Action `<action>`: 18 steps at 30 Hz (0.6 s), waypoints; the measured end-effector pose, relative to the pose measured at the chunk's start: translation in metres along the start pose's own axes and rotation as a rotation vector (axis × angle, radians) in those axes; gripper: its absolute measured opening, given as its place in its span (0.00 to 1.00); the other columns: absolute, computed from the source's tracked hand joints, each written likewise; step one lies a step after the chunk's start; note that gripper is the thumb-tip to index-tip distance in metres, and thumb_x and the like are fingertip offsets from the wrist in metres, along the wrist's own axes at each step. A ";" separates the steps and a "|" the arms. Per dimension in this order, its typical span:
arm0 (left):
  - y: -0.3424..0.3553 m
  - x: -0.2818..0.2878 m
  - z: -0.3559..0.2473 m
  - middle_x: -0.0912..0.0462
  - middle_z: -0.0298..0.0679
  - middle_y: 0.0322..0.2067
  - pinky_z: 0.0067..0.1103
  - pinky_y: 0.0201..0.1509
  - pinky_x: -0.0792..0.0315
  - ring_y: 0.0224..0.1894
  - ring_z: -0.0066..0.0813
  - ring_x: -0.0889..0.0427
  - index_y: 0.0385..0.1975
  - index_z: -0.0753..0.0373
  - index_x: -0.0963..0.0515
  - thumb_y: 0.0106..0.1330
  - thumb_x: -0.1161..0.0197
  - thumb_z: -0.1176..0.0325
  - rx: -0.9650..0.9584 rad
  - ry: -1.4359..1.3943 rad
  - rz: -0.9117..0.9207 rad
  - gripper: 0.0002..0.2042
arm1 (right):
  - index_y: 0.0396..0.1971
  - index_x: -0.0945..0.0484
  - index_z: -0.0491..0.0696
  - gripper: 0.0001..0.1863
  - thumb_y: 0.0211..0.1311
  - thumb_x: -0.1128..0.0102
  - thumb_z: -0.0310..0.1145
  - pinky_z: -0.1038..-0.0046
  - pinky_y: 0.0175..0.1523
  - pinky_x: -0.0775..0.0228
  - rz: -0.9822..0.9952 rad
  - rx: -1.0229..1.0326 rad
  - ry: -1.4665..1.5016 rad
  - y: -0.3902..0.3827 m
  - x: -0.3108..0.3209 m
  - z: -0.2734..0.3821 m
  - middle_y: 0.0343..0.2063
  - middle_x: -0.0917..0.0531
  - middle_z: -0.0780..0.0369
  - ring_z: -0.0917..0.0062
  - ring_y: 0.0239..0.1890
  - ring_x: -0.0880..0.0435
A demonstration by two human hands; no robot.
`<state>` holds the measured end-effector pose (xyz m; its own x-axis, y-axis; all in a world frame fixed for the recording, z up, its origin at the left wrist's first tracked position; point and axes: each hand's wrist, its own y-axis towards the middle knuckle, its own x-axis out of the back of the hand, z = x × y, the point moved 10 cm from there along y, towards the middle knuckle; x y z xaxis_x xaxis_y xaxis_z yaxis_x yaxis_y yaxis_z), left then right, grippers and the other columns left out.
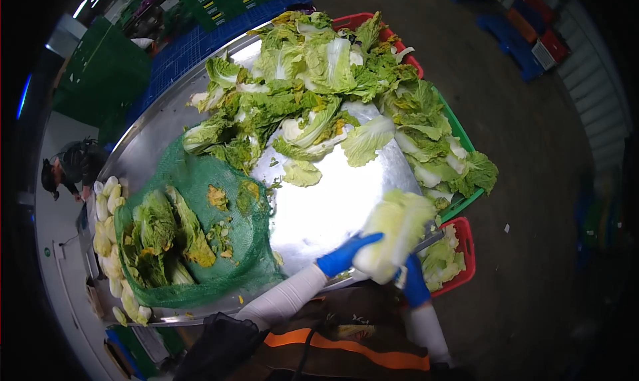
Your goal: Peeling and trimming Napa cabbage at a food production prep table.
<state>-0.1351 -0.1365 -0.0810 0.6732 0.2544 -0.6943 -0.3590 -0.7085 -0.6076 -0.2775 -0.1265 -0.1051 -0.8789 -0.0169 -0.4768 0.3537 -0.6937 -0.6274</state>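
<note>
I am viewing the gloved right hand sitting just beside the napa cabbage's base; I cannot tell its grip. The left hand, touching, is clasping the near left flank. Between them the long axis is slanting away rightward. Beyond, loose cabbage leaves are lying heaped.

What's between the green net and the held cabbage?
In the head view: shiny metal table, leaf scraps by the net, and the left hand on the cabbage.
</note>
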 end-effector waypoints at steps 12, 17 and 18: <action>-0.001 -0.087 0.032 0.26 0.45 0.55 0.27 0.58 0.27 0.54 0.32 0.23 0.64 0.68 0.39 0.62 0.33 0.61 0.014 0.023 0.170 0.33 | 0.54 0.30 0.39 0.26 0.56 0.35 0.31 0.66 0.54 0.30 -1.011 0.550 -1.350 -0.105 0.173 0.128 0.47 0.23 0.52 0.66 0.50 0.22; -0.082 0.037 -0.006 0.22 0.45 0.50 0.28 0.54 0.24 0.49 0.34 0.19 0.60 0.67 0.35 0.65 0.37 0.59 -0.070 -0.400 -0.187 0.27 | 0.31 0.23 0.44 0.18 0.54 0.37 0.46 0.57 0.39 0.29 -0.618 0.655 -1.662 0.074 0.049 0.142 0.30 0.20 0.51 0.54 0.34 0.20; -0.107 0.076 -0.009 0.22 0.45 0.50 0.29 0.55 0.25 0.49 0.34 0.19 0.60 0.67 0.35 0.66 0.39 0.59 -0.172 -0.449 -0.273 0.27 | 0.32 0.23 0.44 0.18 0.54 0.36 0.46 0.57 0.41 0.29 -0.524 0.640 -1.685 0.112 0.021 0.147 0.31 0.20 0.51 0.54 0.35 0.20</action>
<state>-0.0403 -0.0475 -0.0655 0.3717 0.6731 -0.6393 -0.0735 -0.6652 -0.7430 -0.3032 -0.3104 -0.0948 -0.3375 -0.0633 0.9392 0.1721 -0.9851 -0.0046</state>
